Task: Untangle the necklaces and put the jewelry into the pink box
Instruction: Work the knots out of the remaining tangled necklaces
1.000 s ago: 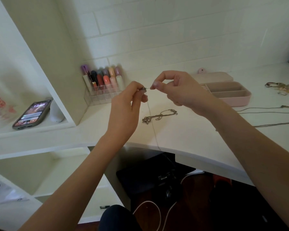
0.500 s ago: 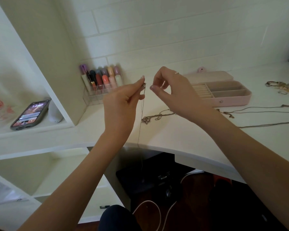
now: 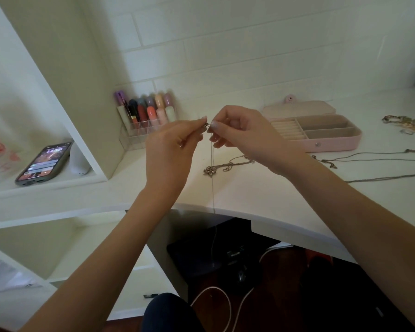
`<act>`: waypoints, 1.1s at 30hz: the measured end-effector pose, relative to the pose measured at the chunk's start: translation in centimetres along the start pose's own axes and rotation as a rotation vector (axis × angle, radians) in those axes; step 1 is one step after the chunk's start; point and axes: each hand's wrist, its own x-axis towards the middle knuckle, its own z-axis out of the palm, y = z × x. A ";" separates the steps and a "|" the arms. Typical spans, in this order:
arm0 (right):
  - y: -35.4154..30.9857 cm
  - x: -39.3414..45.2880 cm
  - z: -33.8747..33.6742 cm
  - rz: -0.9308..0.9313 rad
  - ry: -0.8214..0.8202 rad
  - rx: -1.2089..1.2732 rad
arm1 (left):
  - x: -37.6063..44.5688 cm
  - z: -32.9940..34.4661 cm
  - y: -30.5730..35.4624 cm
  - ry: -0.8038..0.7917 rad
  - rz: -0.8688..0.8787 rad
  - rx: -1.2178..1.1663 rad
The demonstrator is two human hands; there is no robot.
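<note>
A thin silver necklace hangs straight down from my fingertips, past the desk edge. My left hand and my right hand both pinch its top end, fingertips almost touching above the white desk. A tangled silver chain lies on the desk just below my right hand. The pink box stands open to the right, its lid laid back and its compartments showing nothing inside. More chains stretch across the desk at the right.
A clear organiser with lipsticks stands against the wall behind my hands. A phone rests on the left shelf. Gold jewelry and a ring lie at the far right. Cables and dark bags sit under the desk.
My hands have come back together at the necklace's top end after the right one briefly let go. The hanging chain has swung slightly right.
</note>
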 end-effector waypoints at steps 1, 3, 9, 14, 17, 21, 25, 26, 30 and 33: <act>0.0 0.0 -0.1 0.016 -0.001 0.023 | -0.1 0.0 0.1 -0.011 -0.026 -0.032; 0.0 0.1 -0.2 0.064 0.000 0.081 | -0.1 -0.1 0.5 -0.046 -0.093 -0.114; -0.2 0.0 -0.5 0.176 -0.023 0.154 | -0.3 0.0 1.9 -0.042 -0.432 -0.410; 0.0 0.1 -0.3 0.133 0.000 0.075 | 0.1 0.2 2.6 -0.099 -0.722 -0.693; 0.0 0.2 -0.4 0.145 0.027 0.105 | 0.2 0.3 2.5 -0.164 -0.792 -0.714; 0.0 0.3 -0.5 0.170 0.061 0.203 | 0.4 0.3 2.4 -0.214 -0.833 -0.718; -0.2 0.2 -0.3 0.167 0.057 0.293 | 0.6 0.0 2.4 -0.257 -0.810 -0.660; -0.2 0.2 -0.3 0.171 0.060 0.300 | 0.6 0.0 2.5 -0.258 -0.805 -0.644; -0.3 0.3 -0.3 0.189 0.072 0.288 | 0.4 0.1 2.6 -0.264 -0.776 -0.597; -0.3 0.4 -0.5 0.197 0.102 0.218 | 0.1 0.3 2.8 -0.277 -0.678 -0.486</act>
